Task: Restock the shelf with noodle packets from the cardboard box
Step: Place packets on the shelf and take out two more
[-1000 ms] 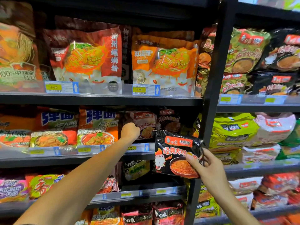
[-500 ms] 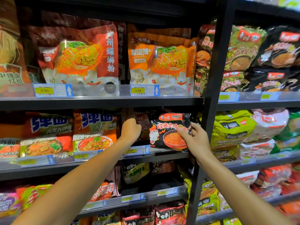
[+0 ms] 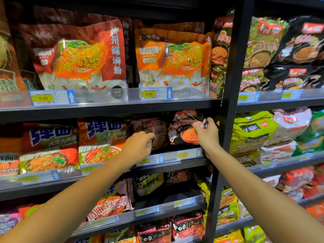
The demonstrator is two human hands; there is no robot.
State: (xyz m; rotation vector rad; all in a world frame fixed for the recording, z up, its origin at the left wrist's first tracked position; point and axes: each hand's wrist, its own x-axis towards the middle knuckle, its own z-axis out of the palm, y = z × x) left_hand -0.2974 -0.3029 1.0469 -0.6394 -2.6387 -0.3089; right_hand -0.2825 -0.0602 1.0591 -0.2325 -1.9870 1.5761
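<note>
Middle shelf [image 3: 175, 162]: the black plastic noodle packet with a bowl picture [image 3: 182, 132] stands upright at its right end, just left of the black metal upright post [image 3: 231, 106].
Right hand [image 3: 208, 135]: in front of that packet, pinching its upper right corner.
Brown noodle packet [image 3: 157, 128]: just left of the black packet, behind the left hand [image 3: 140, 146].
Orange noodle packet with blue lettering [image 3: 103, 139]: left of the left hand, on the same shelf.
Upper shelf [image 3: 122, 107]: directly above, bearing the tall orange noodle pouch [image 3: 173, 62] over the black packet.
Clear price rail [image 3: 185, 153]: along the middle shelf's front edge, below both hands.
Green noodle multipack [image 3: 252, 132]: right of the post, in the neighbouring bay.
</note>
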